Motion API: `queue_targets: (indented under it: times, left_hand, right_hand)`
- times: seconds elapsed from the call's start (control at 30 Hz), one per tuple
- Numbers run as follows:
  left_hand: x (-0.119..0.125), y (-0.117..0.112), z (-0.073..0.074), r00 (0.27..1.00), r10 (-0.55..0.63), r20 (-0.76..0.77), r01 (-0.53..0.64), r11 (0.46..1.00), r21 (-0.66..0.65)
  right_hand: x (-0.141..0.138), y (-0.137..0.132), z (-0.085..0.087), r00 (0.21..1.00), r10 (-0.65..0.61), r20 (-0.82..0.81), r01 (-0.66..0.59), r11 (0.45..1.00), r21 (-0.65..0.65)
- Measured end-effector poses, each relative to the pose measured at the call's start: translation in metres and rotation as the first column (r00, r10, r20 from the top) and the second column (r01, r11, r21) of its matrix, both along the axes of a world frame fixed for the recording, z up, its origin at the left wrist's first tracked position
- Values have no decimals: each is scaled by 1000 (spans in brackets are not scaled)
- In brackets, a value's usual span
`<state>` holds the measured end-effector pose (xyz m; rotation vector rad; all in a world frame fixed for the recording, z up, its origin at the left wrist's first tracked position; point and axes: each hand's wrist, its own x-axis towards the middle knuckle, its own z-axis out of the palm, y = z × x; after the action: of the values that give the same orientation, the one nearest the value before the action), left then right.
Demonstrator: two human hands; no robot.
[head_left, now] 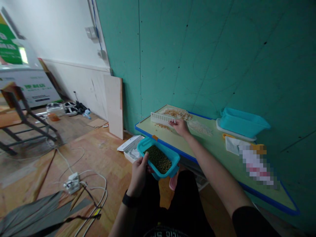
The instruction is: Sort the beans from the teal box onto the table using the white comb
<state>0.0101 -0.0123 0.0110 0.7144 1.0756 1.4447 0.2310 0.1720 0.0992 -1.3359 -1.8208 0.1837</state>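
Note:
My left hand [139,173] grips the near side of a teal plastic tub [172,157] holding green beans [158,159], below the table's front edge and over my lap. My right hand [181,127] reaches onto the table [217,148], fingers curled against a long white slotted tray [160,118]. Yellow beans [178,114] lie in a heap behind the tray, with a few more [163,126] in front of it. A paler pile of grains [200,127] lies to the right of that hand.
A bigger teal bin [243,123] stands on a white lid at the table's back right, white cloth [233,144] beside it. Green wall [222,59] behind. On the wooden floor: power strip with cables [72,182], white box [130,148], leaning board [114,105], table frame [22,118].

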Motion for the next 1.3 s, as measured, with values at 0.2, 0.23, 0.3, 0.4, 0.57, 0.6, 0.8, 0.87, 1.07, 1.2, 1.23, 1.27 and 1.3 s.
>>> queue_targets:
  times: [0.2, 0.23, 0.3, 0.4, 0.57, 0.6, 0.8, 0.87, 1.07, 1.2, 1.23, 1.27, 1.3]
  left_hand:
    - [0, 0, 0, 1000, 11, -9, -11, 1000, -5]
    - [0, 0, 0, 1000, 13, -6, -13, 1000, -10]
    - [1, -1, -1, 1000, 21, -1, -21, 1000, -17]
    - [2, -1, -2, 1000, 24, -1, -24, 1000, -14]
    - [2, -3, 0, 1000, 11, 3, -11, 1000, -11]
    - [2, -3, 0, 1000, 6, 9, -6, 1000, -11]
    - [1, 0, -4, 999, 29, 21, -28, 999, -37]
    - [3, 1, -5, 999, 38, 34, -36, 999, -39]
    - [13, 1, -5, 998, 15, 57, -14, 1000, -10]
    - [11, 0, -7, 998, 24, 49, -23, 999, -29]
    - [9, 0, -8, 999, 24, 45, -23, 999, -29]
    - [8, 0, -8, 999, 23, 40, -22, 999, -29]
    - [7, -1, -8, 999, 23, 34, -22, 999, -30]
  right_hand:
    - [1, -1, 0, 998, 21, -57, -23, 999, -28]
    - [1, -1, 0, 998, 17, -65, -19, 999, -31]
    - [2, -1, 0, 997, 16, -79, -19, 999, -39]
    - [1, -3, 0, 994, 30, -103, -34, 999, -39]
    - [2, -2, 3, 987, 43, -154, -50, 998, -41]
    - [4, -2, 5, 986, 34, -163, -40, 999, -36]
    - [46, -23, 13, 981, -161, -110, 163, 987, 9]
    - [63, -36, 12, 975, -208, -79, 210, 977, 19]
    - [92, -57, -1, 950, -221, -219, 218, 975, -38]
    - [91, -57, -5, 934, -192, -300, 179, 981, -71]
    - [91, -57, -5, 931, -189, -311, 173, 982, -80]
    - [90, -58, -5, 928, -187, -322, 168, 982, -88]
    - [90, -58, -5, 923, -185, -336, 162, 982, -97]
